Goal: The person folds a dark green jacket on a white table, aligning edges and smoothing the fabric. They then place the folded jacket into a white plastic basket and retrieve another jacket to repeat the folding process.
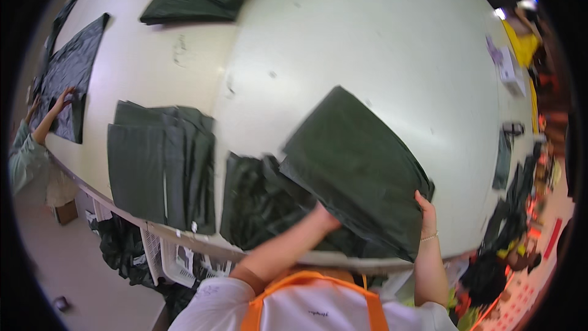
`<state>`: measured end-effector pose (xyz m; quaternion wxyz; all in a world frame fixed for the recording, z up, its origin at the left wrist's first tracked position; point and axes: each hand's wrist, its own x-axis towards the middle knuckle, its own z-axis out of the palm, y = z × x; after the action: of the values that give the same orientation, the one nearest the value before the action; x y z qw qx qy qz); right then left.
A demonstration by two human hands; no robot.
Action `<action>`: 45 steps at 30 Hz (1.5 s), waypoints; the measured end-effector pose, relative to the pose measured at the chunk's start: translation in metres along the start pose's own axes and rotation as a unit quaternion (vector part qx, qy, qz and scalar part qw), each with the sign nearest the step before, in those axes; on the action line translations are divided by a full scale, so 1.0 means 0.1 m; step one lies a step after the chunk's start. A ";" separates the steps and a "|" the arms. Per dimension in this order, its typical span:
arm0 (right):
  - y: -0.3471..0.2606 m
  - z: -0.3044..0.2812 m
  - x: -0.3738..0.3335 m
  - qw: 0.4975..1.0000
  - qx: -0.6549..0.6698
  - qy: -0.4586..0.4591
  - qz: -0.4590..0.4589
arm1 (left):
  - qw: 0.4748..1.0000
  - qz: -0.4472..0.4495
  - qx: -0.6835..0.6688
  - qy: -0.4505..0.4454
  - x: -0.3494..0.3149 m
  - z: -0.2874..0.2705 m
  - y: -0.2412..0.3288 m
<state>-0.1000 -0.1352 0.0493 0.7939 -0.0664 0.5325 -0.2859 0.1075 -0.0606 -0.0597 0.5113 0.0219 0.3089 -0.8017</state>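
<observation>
Folded green sheet [358, 165] between the hands.
Right hand [427, 213] pinches its edge; left hand [329, 216] mostly hidden beneath, grip unclear; green stack [138, 168] farther left.

A dark green folded sheet [358, 159], smooth on top, slants above the near edge of the table [294, 43], one corner pointing toward the far edge, overlapping crumpled dark green fabric [251, 202] that lies along the near edge.

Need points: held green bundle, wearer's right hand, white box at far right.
Held green bundle [358, 159]: head view, middle of its upper face.
Right hand [427, 212]: head view, near the thumb's base.
White box [509, 73]: head view, middle of its visible side.
</observation>
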 end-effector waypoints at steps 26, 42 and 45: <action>-0.04 -1.53 -0.36 0.449 -0.665 0.129 -0.582 | 0.480 0.276 0.745 0.371 0.29 -0.07 -0.58; 0.55 -1.36 -0.06 0.368 -0.816 -0.042 -0.445 | -0.045 0.672 0.552 0.492 -1.72 -0.99 -0.40; 0.55 -1.40 -0.04 0.350 -0.815 -0.033 -0.461 | -0.040 0.580 0.763 0.283 -1.28 -0.14 -0.33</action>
<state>-0.2033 -0.0596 -0.0297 0.1092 -0.9250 0.3627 -0.0301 0.1369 0.0593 -0.0111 -0.3402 -0.7950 0.4925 -0.0988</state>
